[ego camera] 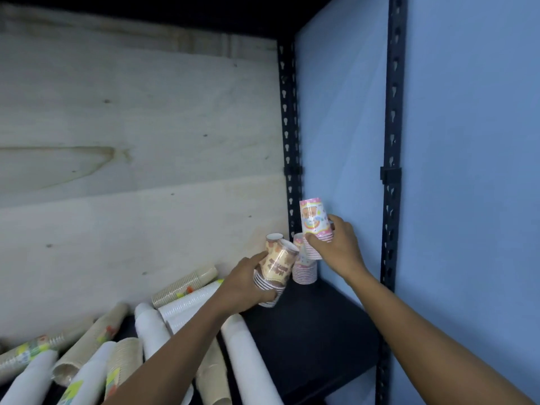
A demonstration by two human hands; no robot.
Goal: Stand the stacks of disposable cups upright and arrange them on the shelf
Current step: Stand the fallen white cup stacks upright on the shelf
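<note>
On my feed a pale plywood board (131,127) fills the far side, running from the left edge to a black metal post (287,127) punched with keyhole slots. I make out a long brown stain (73,159) in its grain at the left, and a few dark knots. A second slotted post (394,112) stands nearer on the right, with a small black clip (390,173) on it. Plain blue wall (473,141) shows between and beyond the posts.

Your shelf (315,325) looked dark and matt, its posts (393,135) black painted metal, the back panel (131,127) pale, grainy plywood. The printed paper cups (314,220) you held shone under clear plastic wrap; the brown stacks (184,285) looked ribbed, the white stacks (248,361) smooth and matt.
</note>
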